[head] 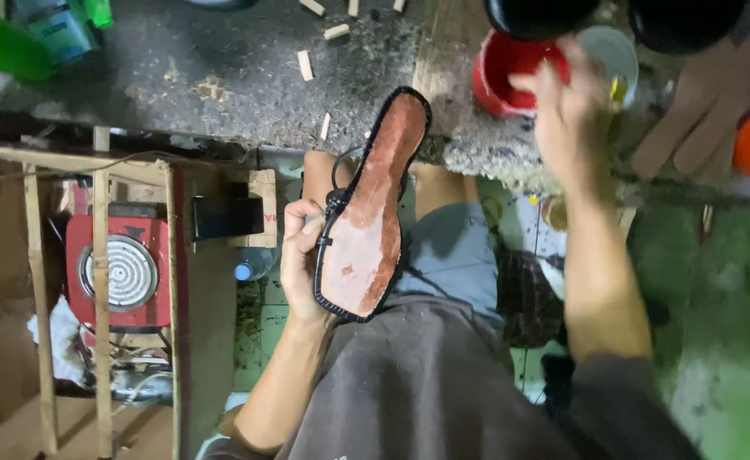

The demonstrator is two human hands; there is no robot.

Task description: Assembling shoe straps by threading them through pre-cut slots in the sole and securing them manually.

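We grip the sandal sole [365, 213] in our left hand [300, 255], fingers curled shut around its black stitched edge, reddish-brown underside up, toe at twelve o'clock. Our right hand [566, 111] reaches at one o'clock over the red pot [498, 81]; blur hides what its fingers hold. Best keep the sole flat and steady. The bench [247, 77] looks gritty.

Green bottles with a bluish label [51, 30] stand top left.
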